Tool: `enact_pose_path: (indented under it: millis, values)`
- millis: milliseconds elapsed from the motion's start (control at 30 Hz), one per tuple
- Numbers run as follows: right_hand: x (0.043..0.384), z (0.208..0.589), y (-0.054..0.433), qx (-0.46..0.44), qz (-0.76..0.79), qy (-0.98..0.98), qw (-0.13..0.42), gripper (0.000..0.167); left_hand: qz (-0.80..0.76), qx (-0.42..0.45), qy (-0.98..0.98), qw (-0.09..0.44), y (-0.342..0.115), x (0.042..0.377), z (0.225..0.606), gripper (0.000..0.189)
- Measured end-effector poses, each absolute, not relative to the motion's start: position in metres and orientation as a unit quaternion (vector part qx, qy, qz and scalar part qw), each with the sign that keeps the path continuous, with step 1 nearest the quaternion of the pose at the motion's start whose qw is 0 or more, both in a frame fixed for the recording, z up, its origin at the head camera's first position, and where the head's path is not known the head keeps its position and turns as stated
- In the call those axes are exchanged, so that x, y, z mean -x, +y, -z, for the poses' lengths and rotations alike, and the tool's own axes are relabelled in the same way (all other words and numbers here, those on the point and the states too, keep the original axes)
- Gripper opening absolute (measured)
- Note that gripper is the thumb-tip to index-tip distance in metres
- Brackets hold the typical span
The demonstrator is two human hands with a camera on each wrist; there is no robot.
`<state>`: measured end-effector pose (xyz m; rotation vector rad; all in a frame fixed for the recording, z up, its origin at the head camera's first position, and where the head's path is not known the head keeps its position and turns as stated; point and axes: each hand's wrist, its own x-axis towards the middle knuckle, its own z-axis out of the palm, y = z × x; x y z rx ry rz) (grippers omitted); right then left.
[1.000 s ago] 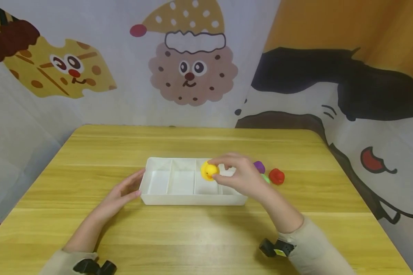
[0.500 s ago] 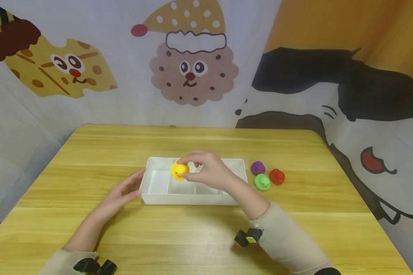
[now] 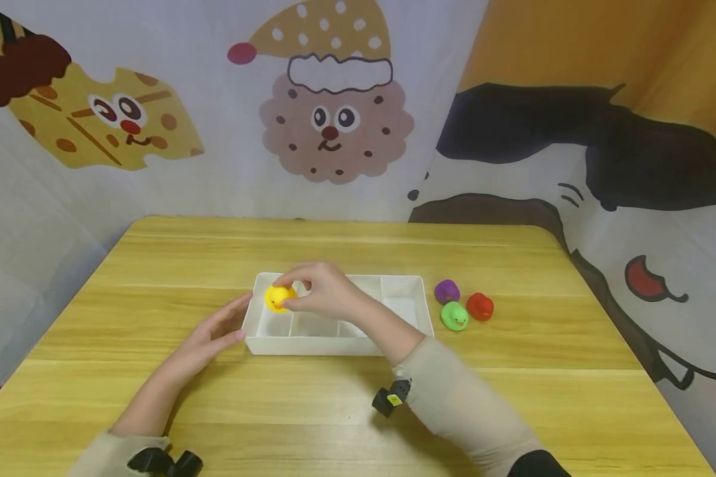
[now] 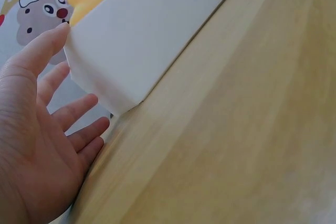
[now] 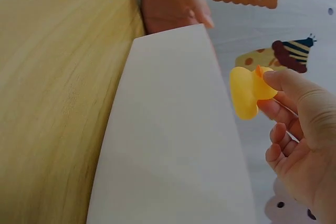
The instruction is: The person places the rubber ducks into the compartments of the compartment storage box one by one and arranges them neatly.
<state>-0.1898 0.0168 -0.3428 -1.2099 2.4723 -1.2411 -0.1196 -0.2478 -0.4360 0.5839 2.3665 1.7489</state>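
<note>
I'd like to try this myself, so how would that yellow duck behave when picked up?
The yellow duck is probably light, since the right hand holds it in just a pinch. It seems fairly firm: no dent shows under that grip. Its smooth surface might be slightly slippery.

The yellow rubber duck (image 3: 276,298), smooth and round-bodied with a small orange bill, is pinched between the thumb and fingers of the right hand (image 3: 328,291), upright, its bill turned toward the person's side. It hangs over the end compartment nearest the left hand (image 3: 211,331). Beneath the right hand, the white plastic tray (image 3: 310,346) lies flat, a long open-topped rectangle split by three dividers into four compartments in a row, its short left end just beside the left hand's spread fingers.
</note>
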Motion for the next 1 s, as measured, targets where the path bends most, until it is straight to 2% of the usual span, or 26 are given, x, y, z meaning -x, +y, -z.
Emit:
enact_pose_path:
  millis: [600,1000]
  values:
    - [0.214,0.365,-0.006,0.373,0.317,0.865,0.109,0.031,-0.586,-0.192,0.784,0.076,-0.245,0.12,0.434,0.059]
    - [0.211,0.369,-0.02,0.317,0.292,0.888,0.162,0.028,-0.58,-0.186,0.789,0.072,-0.247,0.119,0.436,0.059]
